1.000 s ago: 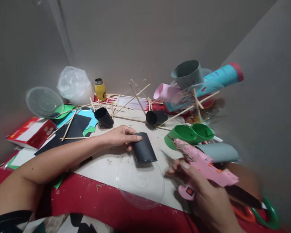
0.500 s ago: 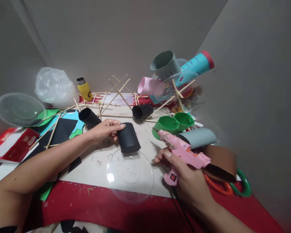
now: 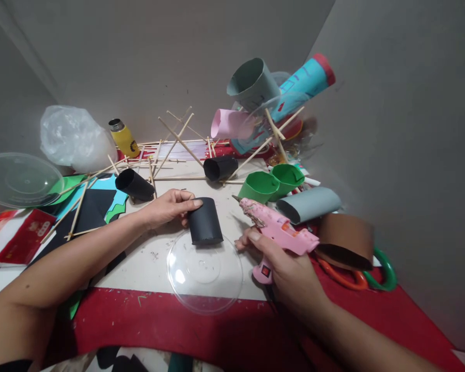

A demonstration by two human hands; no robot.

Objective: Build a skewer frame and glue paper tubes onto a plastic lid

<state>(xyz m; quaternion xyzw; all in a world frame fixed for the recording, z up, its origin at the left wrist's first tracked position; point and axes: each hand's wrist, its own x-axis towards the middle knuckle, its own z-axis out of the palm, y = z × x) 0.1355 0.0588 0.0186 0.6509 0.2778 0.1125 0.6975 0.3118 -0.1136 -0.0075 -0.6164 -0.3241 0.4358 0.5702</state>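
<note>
My left hand (image 3: 174, 206) pinches the upper left edge of a black paper tube (image 3: 205, 222), thumb on its outside. The tube is upright, its lower edge over the back part of a clear round plastic lid (image 3: 204, 279). In my right hand (image 3: 282, 261) is a pink glue gun (image 3: 277, 227), its nozzle pointing up and left, a little to the right of the tube and apart from it. Two green paper tubes (image 3: 260, 187) stand just behind the nozzle.
Black tubes (image 3: 220, 168) and thin wooden sticks (image 3: 178, 138) lie at the back. A grey tube (image 3: 313, 203), a brown tube (image 3: 346, 235) and scissors (image 3: 385, 268) are at the right. Coloured paper (image 3: 96, 206), a red box (image 3: 19, 235) and a yellow bottle (image 3: 124, 138) are leftward.
The view has shifted slightly. My right hand has brought the glue gun a bit closer to the black tube. My left hand keeps its hold on the tube.
</note>
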